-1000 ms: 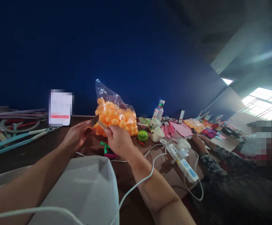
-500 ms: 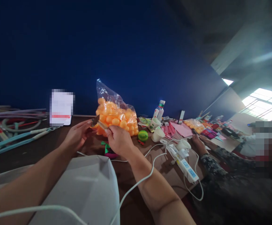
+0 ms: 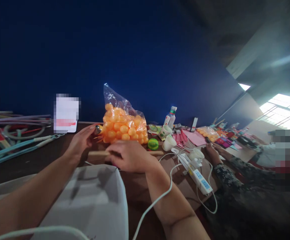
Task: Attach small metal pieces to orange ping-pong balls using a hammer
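Observation:
My left hand (image 3: 81, 141) is closed on a small dark and orange item (image 3: 99, 130) at the left edge of a clear bag of orange balls (image 3: 125, 128). The item's details are too small to tell. In front of the bag, my right hand (image 3: 128, 156) is bent over a wooden stick (image 3: 97, 153), which lies crosswise with its ends showing on both sides. The fingers of my right hand are blurred. A green striped ball (image 3: 153, 144) sits just right of the bag.
A lit phone (image 3: 67, 115) stands behind my left hand. Cords (image 3: 22, 146) lie at the left, a white bag (image 3: 97, 200) in front. To the right are cups (image 3: 169, 142), a bottle (image 3: 171, 116), a power strip (image 3: 201, 181) with white cable, and another person's hands (image 3: 212, 154).
My right hand has moved down and away from my left hand. The wooden stick now lies crosswise under it, lower than before. My left hand has stayed nearly in place.

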`<state>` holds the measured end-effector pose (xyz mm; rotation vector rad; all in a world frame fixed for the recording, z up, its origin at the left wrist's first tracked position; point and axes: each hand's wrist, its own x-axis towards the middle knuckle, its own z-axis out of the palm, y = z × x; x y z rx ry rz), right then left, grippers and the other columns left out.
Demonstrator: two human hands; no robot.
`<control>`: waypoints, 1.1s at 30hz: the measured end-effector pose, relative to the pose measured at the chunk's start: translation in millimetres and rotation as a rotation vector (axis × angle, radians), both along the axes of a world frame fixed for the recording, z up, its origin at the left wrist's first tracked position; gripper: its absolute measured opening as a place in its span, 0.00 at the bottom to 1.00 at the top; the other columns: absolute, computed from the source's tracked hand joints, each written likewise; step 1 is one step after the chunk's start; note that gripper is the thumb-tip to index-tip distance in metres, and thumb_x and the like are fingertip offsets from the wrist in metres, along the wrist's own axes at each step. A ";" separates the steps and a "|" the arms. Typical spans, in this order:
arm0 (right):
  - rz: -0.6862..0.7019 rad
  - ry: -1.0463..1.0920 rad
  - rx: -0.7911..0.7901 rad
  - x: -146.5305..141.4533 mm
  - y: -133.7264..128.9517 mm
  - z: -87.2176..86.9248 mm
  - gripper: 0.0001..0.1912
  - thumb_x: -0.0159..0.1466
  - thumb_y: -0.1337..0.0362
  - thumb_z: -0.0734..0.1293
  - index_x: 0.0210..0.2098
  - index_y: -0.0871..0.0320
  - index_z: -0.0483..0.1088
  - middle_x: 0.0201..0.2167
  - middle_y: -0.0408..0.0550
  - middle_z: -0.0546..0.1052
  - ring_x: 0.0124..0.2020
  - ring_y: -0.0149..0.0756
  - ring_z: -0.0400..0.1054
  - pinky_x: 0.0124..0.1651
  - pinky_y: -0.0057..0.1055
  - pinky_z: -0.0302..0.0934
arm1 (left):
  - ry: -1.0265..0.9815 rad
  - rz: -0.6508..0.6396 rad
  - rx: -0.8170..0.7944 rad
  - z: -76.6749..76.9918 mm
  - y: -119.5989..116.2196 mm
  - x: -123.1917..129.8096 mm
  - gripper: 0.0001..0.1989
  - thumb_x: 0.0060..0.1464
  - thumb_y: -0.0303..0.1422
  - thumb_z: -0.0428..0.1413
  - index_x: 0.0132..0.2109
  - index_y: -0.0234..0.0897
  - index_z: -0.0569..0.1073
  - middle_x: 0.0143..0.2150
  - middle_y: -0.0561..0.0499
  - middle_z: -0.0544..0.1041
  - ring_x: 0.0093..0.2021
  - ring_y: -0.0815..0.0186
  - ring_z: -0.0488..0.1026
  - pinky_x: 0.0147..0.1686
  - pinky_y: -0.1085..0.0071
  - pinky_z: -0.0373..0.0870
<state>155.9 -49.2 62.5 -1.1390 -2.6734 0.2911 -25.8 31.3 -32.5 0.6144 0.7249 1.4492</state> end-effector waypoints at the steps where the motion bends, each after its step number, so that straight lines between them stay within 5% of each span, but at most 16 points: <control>1: 0.121 -0.066 -0.044 -1.1 -3.5 0.5 0.09 0.65 0.58 0.63 0.38 0.55 0.72 0.37 0.44 0.77 0.38 0.33 0.69 0.34 0.26 0.54 | 0.006 0.007 0.024 -1.5 1.0 -0.4 0.16 0.46 0.31 0.63 0.44 0.32 0.78 0.35 0.48 0.79 0.33 0.66 0.75 0.32 0.73 0.75; 6: 0.479 -0.372 -0.218 -21.8 -19.4 -13.5 0.09 0.63 0.58 0.64 0.38 0.55 0.73 0.35 0.43 0.78 0.32 0.33 0.68 0.25 0.28 0.50 | 0.014 0.005 0.080 -5.9 3.9 -1.0 0.14 0.47 0.31 0.62 0.43 0.30 0.78 0.34 0.47 0.80 0.33 0.65 0.75 0.30 0.72 0.76; 14: 0.487 -0.570 -0.349 -39.0 -35.4 -6.3 0.11 0.63 0.59 0.64 0.39 0.56 0.75 0.35 0.43 0.79 0.31 0.32 0.67 0.24 0.29 0.48 | 0.022 0.015 0.075 -10.2 6.1 -0.9 0.15 0.47 0.31 0.63 0.43 0.29 0.78 0.34 0.47 0.80 0.32 0.67 0.76 0.31 0.73 0.75; 17: 0.383 -0.461 -0.304 -22.4 -27.7 1.2 0.11 0.63 0.61 0.62 0.37 0.53 0.76 0.36 0.40 0.79 0.32 0.31 0.68 0.26 0.28 0.48 | 0.022 0.016 0.092 -12.8 7.8 -0.2 0.16 0.47 0.32 0.63 0.43 0.29 0.78 0.34 0.47 0.80 0.33 0.66 0.76 0.31 0.72 0.75; 21: 0.000 -0.305 -0.060 6.9 -6.5 5.6 0.13 0.64 0.61 0.59 0.37 0.50 0.76 0.38 0.40 0.79 0.37 0.33 0.70 0.29 0.29 0.48 | 0.022 0.037 0.076 -11.7 6.9 0.8 0.15 0.47 0.31 0.62 0.43 0.28 0.78 0.34 0.46 0.80 0.32 0.66 0.75 0.31 0.72 0.75; 24: -0.202 -0.347 -0.016 17.5 9.6 2.3 0.12 0.62 0.62 0.61 0.37 0.51 0.77 0.37 0.43 0.79 0.38 0.36 0.71 0.32 0.29 0.51 | 0.029 0.035 0.068 -10.7 5.7 0.8 0.14 0.48 0.31 0.61 0.42 0.27 0.78 0.33 0.46 0.80 0.31 0.66 0.75 0.28 0.73 0.74; 33: -0.272 -0.529 -0.058 0.9 27.2 -25.4 0.11 0.57 0.66 0.63 0.35 0.56 0.77 0.34 0.50 0.80 0.37 0.44 0.73 0.33 0.32 0.60 | 0.067 0.068 0.038 -16.4 8.6 -0.7 0.14 0.46 0.35 0.63 0.40 0.33 0.79 0.35 0.48 0.79 0.32 0.64 0.75 0.27 0.72 0.74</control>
